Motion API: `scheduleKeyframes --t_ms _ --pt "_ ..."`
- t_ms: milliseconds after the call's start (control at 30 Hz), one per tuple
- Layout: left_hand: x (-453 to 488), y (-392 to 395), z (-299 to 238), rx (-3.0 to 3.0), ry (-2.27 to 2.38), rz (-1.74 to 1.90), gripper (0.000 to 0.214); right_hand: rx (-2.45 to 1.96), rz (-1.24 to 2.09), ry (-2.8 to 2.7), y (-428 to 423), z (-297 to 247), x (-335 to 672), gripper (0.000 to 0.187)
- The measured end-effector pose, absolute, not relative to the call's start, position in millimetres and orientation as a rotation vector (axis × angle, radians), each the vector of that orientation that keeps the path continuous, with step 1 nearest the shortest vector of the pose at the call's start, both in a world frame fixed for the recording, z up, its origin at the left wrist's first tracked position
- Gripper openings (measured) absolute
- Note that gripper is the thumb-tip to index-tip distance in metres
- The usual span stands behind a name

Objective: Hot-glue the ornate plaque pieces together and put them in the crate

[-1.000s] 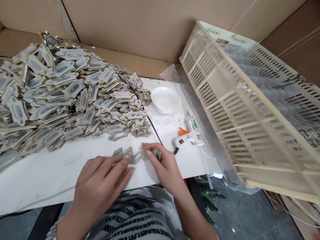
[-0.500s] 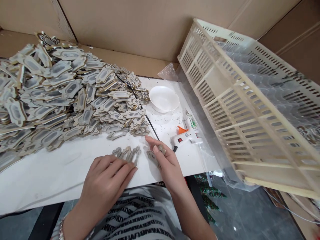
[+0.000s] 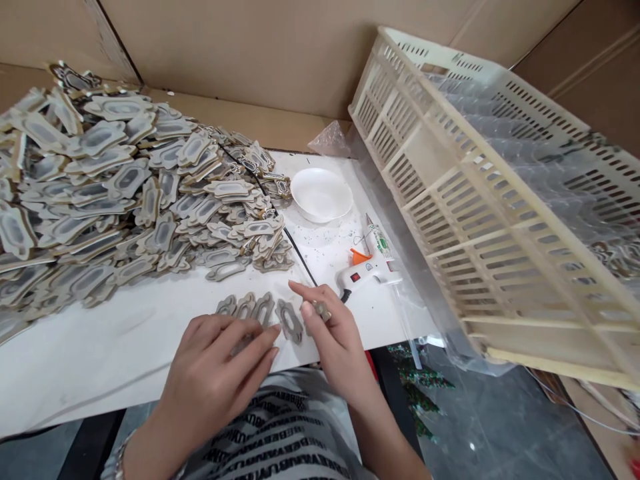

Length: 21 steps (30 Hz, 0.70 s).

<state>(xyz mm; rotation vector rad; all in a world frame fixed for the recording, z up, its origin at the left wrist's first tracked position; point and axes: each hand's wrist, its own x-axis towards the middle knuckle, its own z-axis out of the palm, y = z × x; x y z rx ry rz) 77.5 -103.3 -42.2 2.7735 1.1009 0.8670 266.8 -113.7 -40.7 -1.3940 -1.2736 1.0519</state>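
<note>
At table [image 3: 125,353], two hands [image 3: 217,360], four lined-up frames [image 3: 289,321]

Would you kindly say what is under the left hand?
Three grey frames partly show from under the left hand; it covers the rest, and anything under the palm is hidden.

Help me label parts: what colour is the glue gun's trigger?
The trigger is orange, best in head view.

Open tabletop [image 3: 125,333], frame pile [image 3: 137,180] behind, crate [image 3: 475,160] right
</note>
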Motion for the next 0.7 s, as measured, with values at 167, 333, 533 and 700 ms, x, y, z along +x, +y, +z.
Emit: scheduleKeyframes --t_ms 167,333,533,700 --pt "82.5 -101.6 -41.2 2.814 0.987 0.77 0.02 -1.622 0.844 -1.464 -112.0 -46.5 274.9 0.038" --pt "75.5 -98.9 -42.1 2.837 1.005 0.751 0.015 -1.688 0.52 -1.71 -113.0 -48.3 269.6 0.042" --pt "42.8 -100.6 -45.3 2.783 1.128 0.775 0.028 -1.621 0.415 -1.863 -131.9 -39.5 272.5 0.034" --pt "13.4 -94.9 -49.0 2.808 1.193 0.612 0.035 -1.532 0.412 -1.982 -142.6 -43.5 274.7 0.037"
